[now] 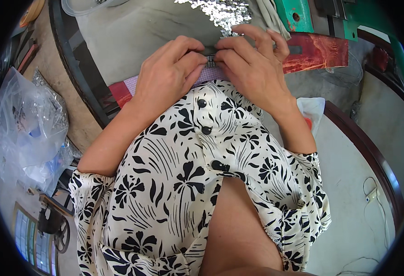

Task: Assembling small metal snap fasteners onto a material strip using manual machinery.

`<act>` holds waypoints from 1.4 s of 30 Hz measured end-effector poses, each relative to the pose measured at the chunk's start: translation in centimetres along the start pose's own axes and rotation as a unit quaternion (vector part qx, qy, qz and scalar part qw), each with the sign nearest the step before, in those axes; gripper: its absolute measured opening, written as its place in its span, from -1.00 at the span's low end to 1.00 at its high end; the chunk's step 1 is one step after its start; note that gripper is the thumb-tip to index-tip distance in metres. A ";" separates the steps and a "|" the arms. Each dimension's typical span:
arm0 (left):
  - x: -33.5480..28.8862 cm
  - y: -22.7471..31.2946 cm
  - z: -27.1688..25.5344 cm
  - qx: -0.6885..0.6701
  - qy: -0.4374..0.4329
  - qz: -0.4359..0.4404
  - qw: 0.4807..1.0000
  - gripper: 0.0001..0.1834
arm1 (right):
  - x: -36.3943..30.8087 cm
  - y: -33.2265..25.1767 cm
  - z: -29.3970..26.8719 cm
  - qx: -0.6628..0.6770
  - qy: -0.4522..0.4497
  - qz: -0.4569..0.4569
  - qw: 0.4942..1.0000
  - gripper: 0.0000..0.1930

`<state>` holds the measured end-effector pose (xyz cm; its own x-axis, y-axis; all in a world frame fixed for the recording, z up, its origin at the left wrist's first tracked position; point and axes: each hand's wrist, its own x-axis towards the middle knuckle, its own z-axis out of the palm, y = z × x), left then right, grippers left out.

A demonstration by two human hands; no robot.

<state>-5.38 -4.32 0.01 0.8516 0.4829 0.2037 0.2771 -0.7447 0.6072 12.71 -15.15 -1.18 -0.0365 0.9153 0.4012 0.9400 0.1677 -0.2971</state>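
Both hands meet at the near edge of a grey cloth (119, 46), close in front of my body. My left hand (169, 66) has its thumb and fingertips pinched at the left end of a small silvery ridged piece (210, 60). Thumb and forefinger of my right hand (255, 69) close on its right end, while the other fingers are raised and bent. The piece is too small and too covered to name its kind. Just beyond the fingers lies a heap of small shiny silver bits (225, 14). A purple checked cloth (209, 75) shows beneath the hands.
A red marbled board (321, 53) juts out on the right below green metal machine parts (296, 16). At the upper left stands a clear plastic container (84, 7). Clear plastic bags (27, 124) hang on the left, and a cable (372, 195) lies on the floor at right.
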 end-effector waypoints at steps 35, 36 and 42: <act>-2.7 -3.6 -3.6 0.070 0.060 -0.027 0.995 -0.67 | 0.7 2.0 0.9 -0.024 0.084 -0.051 0.995 -0.73; -2.7 -3.8 -3.6 0.036 0.063 -0.064 0.995 -0.66 | 0.8 2.1 0.9 -0.005 0.081 -0.036 0.996 -0.72; -2.8 -3.8 -3.8 0.011 0.046 -0.101 0.994 -0.65 | 0.8 2.2 0.7 0.004 0.067 -0.015 0.998 -0.73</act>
<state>-10.47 -1.07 0.02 0.7334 0.6630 0.1499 0.4483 -0.6376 0.6265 14.55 -13.81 -2.14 -0.0181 0.8525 0.5224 0.9362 0.1979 -0.2905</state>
